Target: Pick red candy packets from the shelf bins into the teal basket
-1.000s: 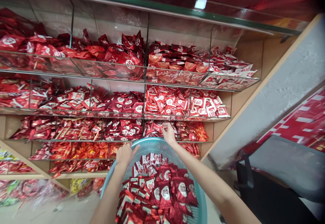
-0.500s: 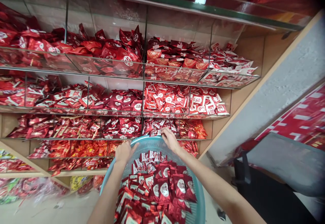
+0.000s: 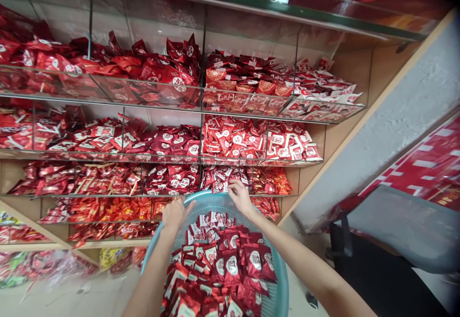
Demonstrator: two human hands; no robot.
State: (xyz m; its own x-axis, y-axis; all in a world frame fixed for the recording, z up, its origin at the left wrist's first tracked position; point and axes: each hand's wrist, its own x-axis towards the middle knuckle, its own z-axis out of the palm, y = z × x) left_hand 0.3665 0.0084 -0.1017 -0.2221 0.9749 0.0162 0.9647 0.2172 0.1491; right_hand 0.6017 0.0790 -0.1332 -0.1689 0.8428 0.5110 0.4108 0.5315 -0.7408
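A teal plastic basket (image 3: 282, 278) full of small red wrapped packets (image 3: 224, 259) is in front of me, its far rim up against the shelf unit. My left hand (image 3: 175, 214) is closed over the rim at the far left, its thumb pointing inward and its fingertips hidden beyond the edge. On the far right part of the rim, my right hand (image 3: 240, 198) is closed with curled fingers, close to a shelf compartment of dark red packets (image 3: 217, 177). White-and-red packets (image 3: 212, 226) lie at the basket's far end.
Glass-fronted shelves (image 3: 161, 158) hold several compartments of red packets. A wooden side panel (image 3: 381, 72) closes the unit on the right. A black and grey chair (image 3: 388, 264) stands at the right. Clear plastic bags (image 3: 53, 266) lie low at the left.
The whole view has shifted very slightly. Both hands and the basket keep practically the same position against the shelves.
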